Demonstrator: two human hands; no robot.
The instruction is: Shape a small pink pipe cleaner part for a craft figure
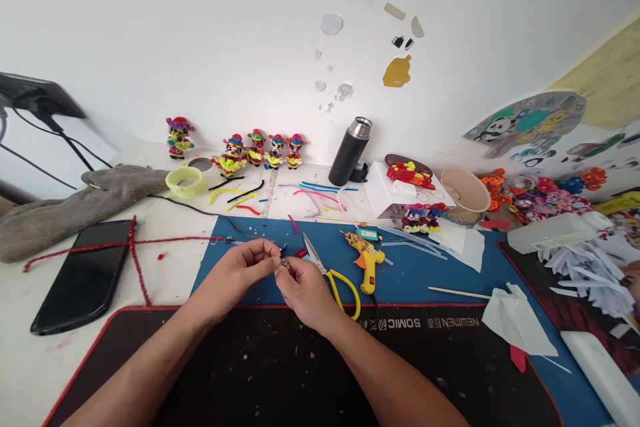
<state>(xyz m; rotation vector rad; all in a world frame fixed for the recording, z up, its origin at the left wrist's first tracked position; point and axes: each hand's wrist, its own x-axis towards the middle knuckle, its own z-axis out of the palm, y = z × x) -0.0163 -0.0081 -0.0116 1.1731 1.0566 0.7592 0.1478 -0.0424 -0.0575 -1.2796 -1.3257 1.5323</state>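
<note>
Black matting (pixel 260 373) is spread nearest. Beyond it, a small dark piece (pixel 285 262) is pinched between the fingertips of the left hand (pixel 245 271) and right hand (pixel 303 285); it is judged light, easily dropped, best held by its edges. Rightward reach is obstructed by scissors (pixel 315 256); farther off, a glue gun (pixel 370 263) is laid.

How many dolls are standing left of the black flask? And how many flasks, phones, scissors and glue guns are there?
Dolls: 5
Flask: 1
Phone: 1
Scissors: 1 pair
Glue gun: 1
Total: 9
</note>
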